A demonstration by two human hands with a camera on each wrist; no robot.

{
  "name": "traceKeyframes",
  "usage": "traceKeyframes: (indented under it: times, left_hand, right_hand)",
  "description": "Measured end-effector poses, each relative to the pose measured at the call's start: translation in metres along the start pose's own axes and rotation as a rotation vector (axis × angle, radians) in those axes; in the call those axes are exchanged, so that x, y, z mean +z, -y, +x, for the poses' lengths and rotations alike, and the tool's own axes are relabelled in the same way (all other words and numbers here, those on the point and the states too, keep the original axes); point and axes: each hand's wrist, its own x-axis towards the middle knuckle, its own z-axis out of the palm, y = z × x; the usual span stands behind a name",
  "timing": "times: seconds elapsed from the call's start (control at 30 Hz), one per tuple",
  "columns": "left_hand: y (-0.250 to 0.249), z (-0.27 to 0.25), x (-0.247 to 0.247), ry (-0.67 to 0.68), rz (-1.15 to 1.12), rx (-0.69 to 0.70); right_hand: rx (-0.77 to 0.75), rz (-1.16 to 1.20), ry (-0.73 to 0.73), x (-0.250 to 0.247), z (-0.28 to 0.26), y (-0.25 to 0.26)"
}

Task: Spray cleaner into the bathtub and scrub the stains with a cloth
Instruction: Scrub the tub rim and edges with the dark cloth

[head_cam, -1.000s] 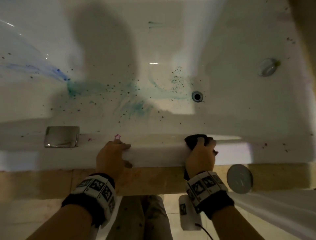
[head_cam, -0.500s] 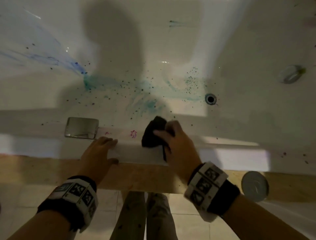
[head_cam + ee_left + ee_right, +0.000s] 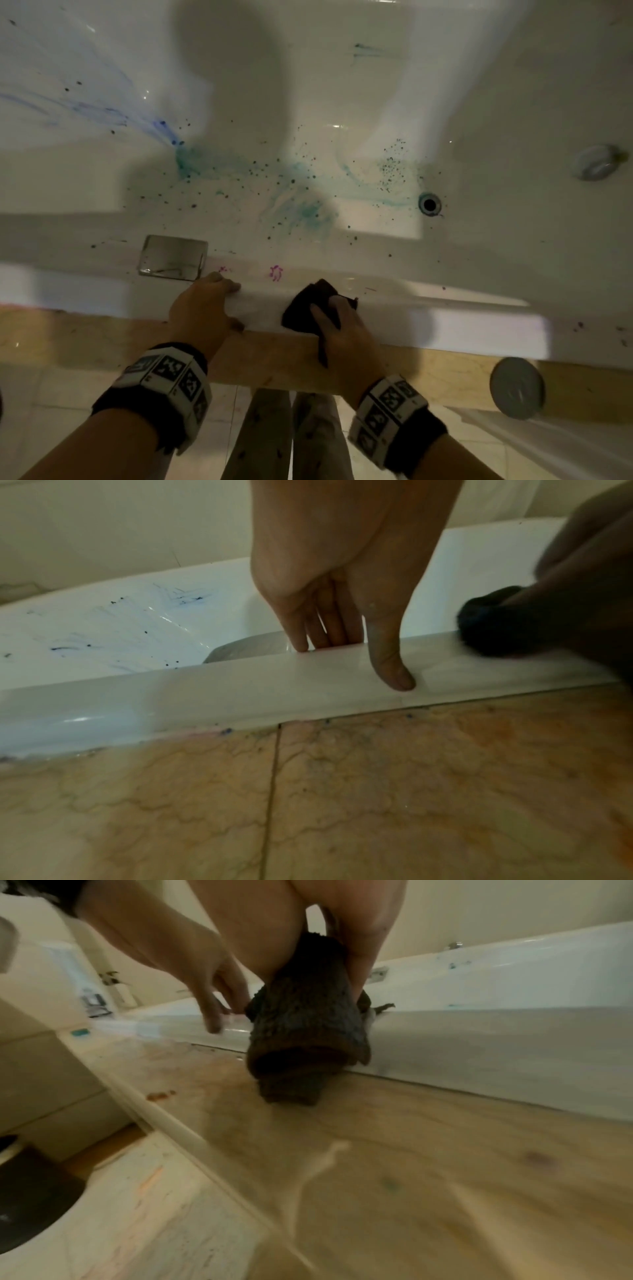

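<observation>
- Dark cloth (image 3: 310, 310) draped over the near rim of the white bathtub (image 3: 479, 318), long axis running across the rim: far end pointing toward the basin, near end hanging down over the rim's outer face toward the marble ledge (image 3: 291, 363).
- Right hand (image 3: 342, 329) pressed on top of the cloth, fingers bent over it and pinning it to the rim; cloth lying under the palm and fingers, bulging out to the left of the hand and trailing below it in the right wrist view (image 3: 304, 1031).
- Left hand (image 3: 202, 308) set on the rim just beside the cloth, apart from it; fingers (image 3: 322, 631) fairly straight and hooked over the inner edge, thumb (image 3: 390, 664) flat on the outer face; nothing held.
- Magenta mark (image 3: 275, 273) on the rim's inner slope, just beyond the cloth, between the two hands.
- Square metal plate (image 3: 173, 257) on the inner wall, left of the left hand.
- Teal and blue stains (image 3: 301, 209) with dark specks across the tub floor, near the drain (image 3: 430, 204).
- Round silver disc (image 3: 517, 387) on the ledge, well right of the hands.
</observation>
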Motion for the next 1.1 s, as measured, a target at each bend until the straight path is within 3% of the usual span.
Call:
traceKeyframes:
  times: [0.13, 0.23, 0.33, 0.47, 0.53, 0.63, 0.7, 0.77, 0.87, 1.0, 1.1]
  left_hand:
    - [-0.002, -0.001, -0.004, 0.004, 0.0, -0.002]
    - [-0.002, 0.0, -0.004, 0.009, 0.007, 0.016]
    - [-0.002, 0.001, -0.004, 0.006, -0.002, 0.008]
    - [-0.001, 0.003, -0.001, -0.005, -0.023, 0.001]
    - [0.0, 0.002, 0.001, -0.014, -0.03, -0.001]
    - [0.0, 0.003, 0.002, -0.009, -0.049, -0.015]
    - [0.001, 0.004, 0.002, -0.011, -0.068, -0.004]
    - [0.003, 0.005, 0.001, -0.003, -0.057, 0.004]
    - [0.006, 0.008, 0.001, -0.014, -0.052, 0.038]
    - [0.004, 0.008, 0.002, -0.019, -0.016, 0.033]
    - [0.0, 0.007, -0.001, -0.001, 0.058, 0.02]
  right_hand:
    - [0.153, 0.141, -0.194, -0.009, -0.019, -0.072]
    - [0.215, 0.13, -0.254, -0.041, -0.014, -0.132]
    - [0.332, 0.025, -0.22, -0.082, 0.001, -0.151]
    - [0.081, 0.06, -0.534, -0.104, 0.015, -0.093]
    - [-0.057, 0.145, -0.479, -0.087, 0.02, -0.051]
    - [-0.045, 0.245, -0.138, -0.044, 0.026, 0.008]
    - [-0.044, 0.164, 0.07, -0.023, 0.025, 0.033]
    - [-0.024, 0.096, 0.142, -0.013, 0.02, 0.036]
    - [0.028, 0.066, 0.148, -0.008, 0.007, 0.018]
    - [0.069, 0.097, -0.08, -0.005, -0.007, -0.021]
    - [0.133, 0.203, -0.151, -0.008, -0.013, -0.063]
